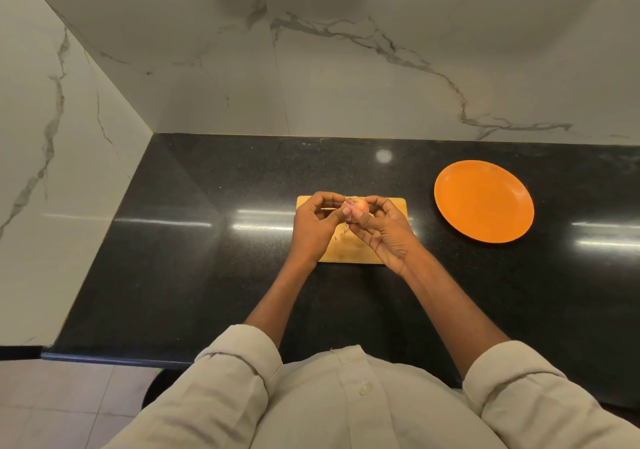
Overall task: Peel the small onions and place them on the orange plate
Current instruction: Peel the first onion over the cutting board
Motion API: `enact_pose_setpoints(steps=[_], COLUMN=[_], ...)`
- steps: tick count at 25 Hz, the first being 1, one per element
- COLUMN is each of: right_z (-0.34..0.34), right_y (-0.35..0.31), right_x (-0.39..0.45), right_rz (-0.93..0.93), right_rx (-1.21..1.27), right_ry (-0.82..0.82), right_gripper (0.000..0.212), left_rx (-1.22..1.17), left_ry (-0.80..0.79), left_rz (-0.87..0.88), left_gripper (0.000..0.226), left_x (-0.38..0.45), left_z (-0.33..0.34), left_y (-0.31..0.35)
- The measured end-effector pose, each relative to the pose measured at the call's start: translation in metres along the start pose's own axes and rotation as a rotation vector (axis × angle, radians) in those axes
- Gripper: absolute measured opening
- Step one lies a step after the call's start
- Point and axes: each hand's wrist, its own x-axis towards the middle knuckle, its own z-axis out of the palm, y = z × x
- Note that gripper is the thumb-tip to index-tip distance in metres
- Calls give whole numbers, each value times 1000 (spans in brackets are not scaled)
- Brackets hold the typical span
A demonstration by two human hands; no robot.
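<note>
We see one small onion [358,205] held above the far edge of the wooden cutting board [349,253], clear of its surface. Our right hand [384,232] holds it from the right, fingers curled over the top and thumb below. Our left hand [313,227] meets it from the left, fingers curled, thumb and fingertips pinching at the skin near its tip. The orange plate [483,201] lies on the black counter [173,258], to the right of the board, well apart from the onion
</note>
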Motion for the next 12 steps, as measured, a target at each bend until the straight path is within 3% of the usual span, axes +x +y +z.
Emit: enact_pose_setpoints(steps=[12], right_z=[-10], right_y=[-4], right_x=[0], right_rz=[-24], right_rx=[-2], right_ry=[12], right_gripper=[50], left_rx=[140], left_ry=[-14], left_rz=[111], left_gripper=[9], left_x=[2], left_z=[10], left_y=[5])
